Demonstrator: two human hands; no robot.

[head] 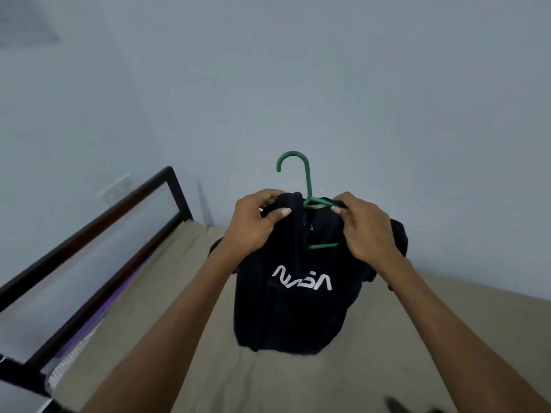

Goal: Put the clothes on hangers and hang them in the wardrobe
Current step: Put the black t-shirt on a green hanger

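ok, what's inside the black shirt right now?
A green hanger: its hook sticks out above the collar, and part of one arm and the bottom bar show through the neck opening. The rest is covered by the black shirt and both hands.

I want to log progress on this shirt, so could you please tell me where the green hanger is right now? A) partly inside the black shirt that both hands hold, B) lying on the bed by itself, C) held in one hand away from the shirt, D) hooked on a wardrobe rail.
A: the hanger's hook sticks up from the shirt, gripped by the left hand and right hand.
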